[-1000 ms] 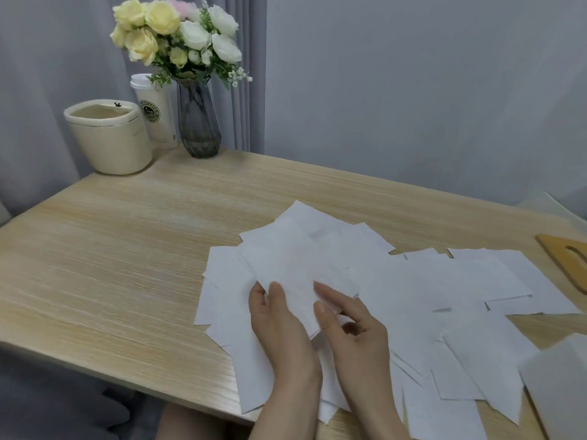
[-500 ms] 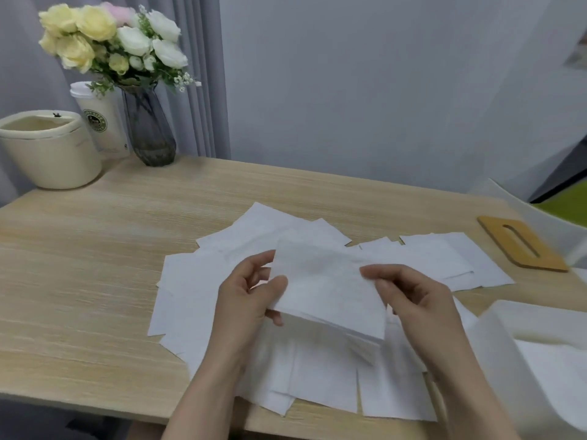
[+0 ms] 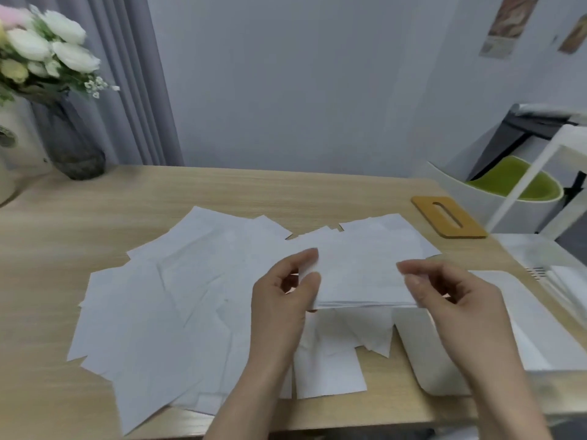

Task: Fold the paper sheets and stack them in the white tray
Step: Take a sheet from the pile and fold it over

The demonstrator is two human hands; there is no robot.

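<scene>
White folded sheet (image 3: 362,274) hangs above the table's (image 3: 95,211) front edge, your left hand (image 3: 282,300) and right hand (image 3: 451,300) pinching its opposite ends.

No text, number or brand can be read anywhere. A round dark emblem is seen on the white paper cup (image 3: 8,139) at the left edge, but its lettering is blurred beyond reading. Two small pictures (image 3: 505,25) are fixed to the grey wall at the upper right; any writing on them cannot be made out.
</scene>
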